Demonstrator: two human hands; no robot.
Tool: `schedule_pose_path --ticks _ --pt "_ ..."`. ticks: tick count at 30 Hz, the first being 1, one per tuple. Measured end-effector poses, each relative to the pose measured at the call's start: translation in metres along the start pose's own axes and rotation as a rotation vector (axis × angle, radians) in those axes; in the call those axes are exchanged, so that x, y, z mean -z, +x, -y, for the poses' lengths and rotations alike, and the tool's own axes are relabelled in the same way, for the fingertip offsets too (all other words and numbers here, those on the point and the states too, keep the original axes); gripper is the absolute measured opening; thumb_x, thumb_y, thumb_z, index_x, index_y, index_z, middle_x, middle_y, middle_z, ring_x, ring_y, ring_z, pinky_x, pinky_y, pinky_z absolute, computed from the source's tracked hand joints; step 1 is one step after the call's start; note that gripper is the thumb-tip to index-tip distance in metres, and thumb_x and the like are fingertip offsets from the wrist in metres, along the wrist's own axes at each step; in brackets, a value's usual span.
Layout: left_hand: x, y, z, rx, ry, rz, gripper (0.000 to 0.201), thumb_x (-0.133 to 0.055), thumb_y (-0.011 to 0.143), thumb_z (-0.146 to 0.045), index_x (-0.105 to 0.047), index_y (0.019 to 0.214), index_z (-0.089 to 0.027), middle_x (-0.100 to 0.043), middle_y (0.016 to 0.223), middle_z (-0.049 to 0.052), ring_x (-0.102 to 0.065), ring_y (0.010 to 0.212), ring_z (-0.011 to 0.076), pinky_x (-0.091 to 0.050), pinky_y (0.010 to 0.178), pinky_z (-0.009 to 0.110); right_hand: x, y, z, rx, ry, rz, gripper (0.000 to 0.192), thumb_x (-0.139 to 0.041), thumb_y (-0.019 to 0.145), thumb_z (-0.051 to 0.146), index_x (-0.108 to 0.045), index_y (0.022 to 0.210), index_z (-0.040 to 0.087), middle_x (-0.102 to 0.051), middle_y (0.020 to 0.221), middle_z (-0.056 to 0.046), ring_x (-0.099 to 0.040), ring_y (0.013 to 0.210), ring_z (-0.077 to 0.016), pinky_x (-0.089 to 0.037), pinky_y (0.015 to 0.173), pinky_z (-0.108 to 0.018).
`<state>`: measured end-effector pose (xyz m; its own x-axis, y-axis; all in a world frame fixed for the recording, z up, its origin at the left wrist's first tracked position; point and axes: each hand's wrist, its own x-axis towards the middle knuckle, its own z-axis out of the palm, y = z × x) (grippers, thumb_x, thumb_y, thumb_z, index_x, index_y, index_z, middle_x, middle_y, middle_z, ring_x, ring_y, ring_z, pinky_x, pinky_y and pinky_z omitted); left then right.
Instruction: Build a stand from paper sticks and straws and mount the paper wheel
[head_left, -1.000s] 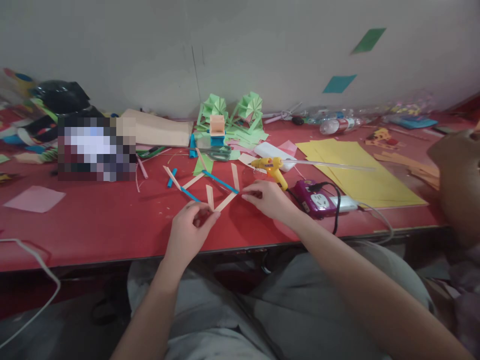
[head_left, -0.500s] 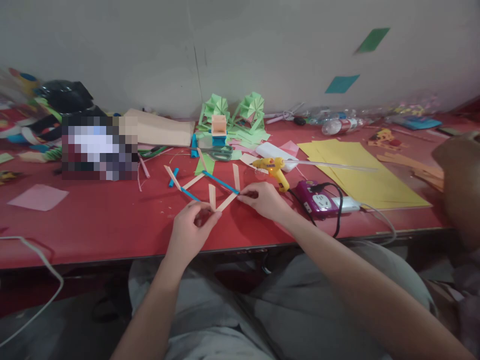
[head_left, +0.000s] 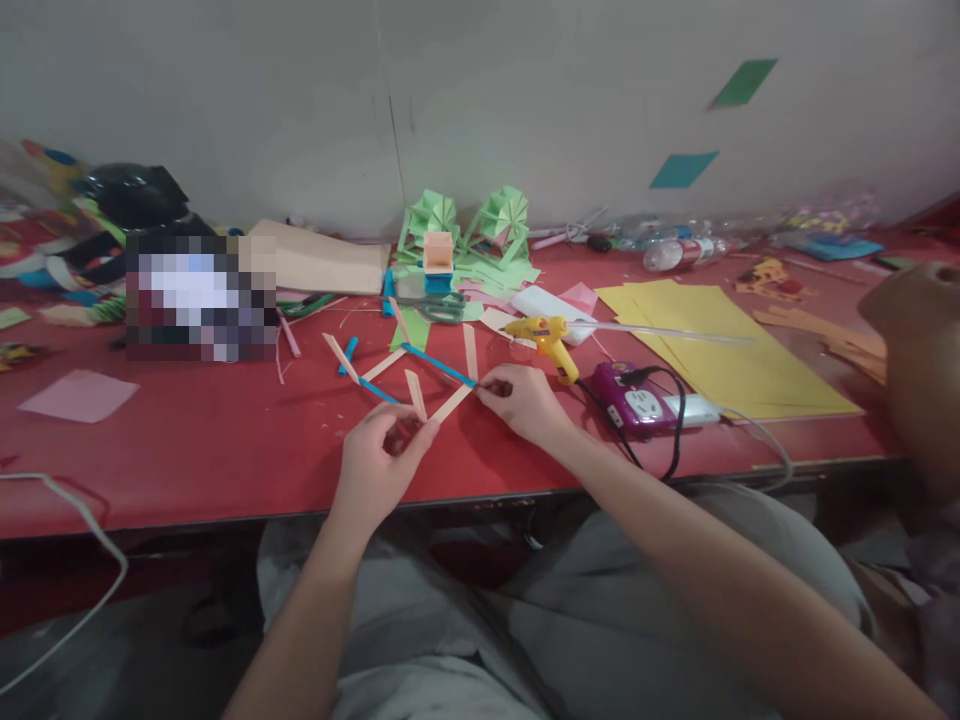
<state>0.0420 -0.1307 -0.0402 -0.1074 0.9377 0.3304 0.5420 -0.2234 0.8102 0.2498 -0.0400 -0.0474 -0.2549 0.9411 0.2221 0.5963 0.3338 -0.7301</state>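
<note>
Between my hands is a four-sided frame of folded paper strips (head_left: 454,401), blue on two sides and peach on the others, with peach strips standing up at its corners. My left hand (head_left: 382,445) pinches the near left corner, where a blue strip (head_left: 379,391) meets a peach one. At the near right corner, the fingertips of my right hand (head_left: 517,395) are closed on the frame, by the end of the long blue strip (head_left: 439,365). Behind the frame's left side lies a short loose blue strip (head_left: 348,356).
A yellow glue gun (head_left: 551,345) lies just beyond my right hand, near a purple power socket (head_left: 634,400) with a black cord. Yellow paper sheets (head_left: 720,345) spread to the right. Scissors (head_left: 442,307) and green folded-paper models (head_left: 501,220) are at the back. Another person's arm (head_left: 919,370) is at far right.
The frame has shifted slightly left with both hands. Its near left upright now leans further left. Both hands keep their hold.
</note>
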Motion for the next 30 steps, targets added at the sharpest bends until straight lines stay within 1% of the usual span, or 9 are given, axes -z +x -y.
schedule_pose_path --ticks 4,8,12,16,19,21,25,28,30 --pt "0.0 0.0 0.001 -0.009 0.012 -0.011 0.016 -0.068 0.088 -0.035 -0.066 0.083 -0.019 -0.061 0.076 0.0 -0.05 0.06 0.0101 -0.044 0.059 0.024 0.007 -0.003 0.002 0.035 -0.034 -0.031 0.008 -0.062 0.077 0.019 -0.064 0.069 0.019 -0.065 0.067 -0.001 -0.055 0.061 -0.0142 -0.041 0.061 -0.027" --pt "-0.001 0.0 0.003 -0.006 0.013 -0.019 0.018 -0.067 0.088 -0.037 -0.065 0.082 -0.02 -0.061 0.075 -0.001 -0.049 0.059 0.0103 -0.044 0.058 0.024 0.022 -0.009 0.01 0.08 -0.09 -0.062 0.01 -0.059 0.078 0.019 -0.06 0.069 0.02 -0.063 0.069 -0.002 -0.054 0.063 -0.0148 -0.041 0.063 -0.028" --pt "-0.001 0.0 0.004 0.002 0.017 -0.013 0.019 -0.068 0.088 -0.038 -0.066 0.083 -0.02 -0.062 0.075 0.0 -0.05 0.06 0.0106 -0.044 0.058 0.024 0.037 -0.013 0.018 0.067 -0.12 -0.062 0.013 -0.053 0.085 0.022 -0.055 0.072 0.021 -0.064 0.073 -0.003 -0.054 0.066 -0.0162 -0.038 0.063 -0.029" --pt "0.0 0.0 0.004 0.01 0.01 -0.009 0.018 -0.067 0.088 -0.037 -0.066 0.083 -0.02 -0.063 0.076 0.0 -0.051 0.061 0.0106 -0.044 0.059 0.024 0.04 -0.014 0.023 -0.014 -0.219 0.013 0.03 -0.043 0.096 0.03 -0.044 0.067 0.022 -0.057 0.064 -0.002 -0.049 0.059 -0.0156 -0.031 0.058 -0.03" --pt "0.0 0.0 0.004 0.006 0.014 -0.018 0.018 -0.067 0.088 -0.037 -0.066 0.083 -0.02 -0.062 0.075 0.0 -0.05 0.06 0.0107 -0.044 0.059 0.024 0.037 -0.013 0.024 -0.018 -0.299 0.08 0.036 -0.044 0.098 0.034 -0.041 0.064 0.022 -0.055 0.061 -0.002 -0.045 0.055 -0.0145 -0.026 0.054 -0.03" --pt "0.0 0.0 0.004 0.007 0.016 -0.022 0.019 -0.067 0.088 -0.037 -0.066 0.083 -0.02 -0.062 0.075 0.0 -0.051 0.059 0.0109 -0.044 0.058 0.024 0.035 -0.012 0.021 -0.005 -0.318 0.106 0.033 -0.047 0.097 0.032 -0.048 0.066 0.021 -0.059 0.064 -0.002 -0.048 0.057 -0.0149 -0.027 0.054 -0.029" --pt "0.0 -0.001 0.004 0.005 0.014 -0.016 0.019 -0.067 0.088 -0.038 -0.066 0.083 -0.019 -0.063 0.076 0.001 -0.052 0.06 0.0113 -0.044 0.057 0.023 0.032 -0.009 0.014 0.044 -0.25 0.1 0.019 -0.053 0.092 0.025 -0.06 0.074 0.02 -0.067 0.074 -0.004 -0.056 0.065 -0.0164 -0.034 0.06 -0.028" --pt "0.0 0.0 0.004 -0.007 0.03 -0.017 0.018 -0.067 0.088 -0.038 -0.066 0.083 -0.02 -0.063 0.076 0.0 -0.052 0.06 0.0111 -0.044 0.058 0.023 0.034 -0.007 0.014 0.056 -0.202 0.081 0.012 -0.056 0.086 0.018 -0.059 0.075 0.02 -0.068 0.076 -0.003 -0.057 0.067 -0.0166 -0.037 0.063 -0.028" --pt "0.0 0.0 0.003 -0.006 0.041 -0.014 0.018 -0.067 0.088 -0.038 -0.066 0.084 -0.02 -0.063 0.076 0.0 -0.052 0.06 0.0111 -0.044 0.058 0.023 0.036 -0.006 0.016 0.04 -0.209 0.061 0.012 -0.054 0.086 0.017 -0.055 0.074 0.021 -0.067 0.077 -0.003 -0.057 0.068 -0.0169 -0.036 0.062 -0.029"
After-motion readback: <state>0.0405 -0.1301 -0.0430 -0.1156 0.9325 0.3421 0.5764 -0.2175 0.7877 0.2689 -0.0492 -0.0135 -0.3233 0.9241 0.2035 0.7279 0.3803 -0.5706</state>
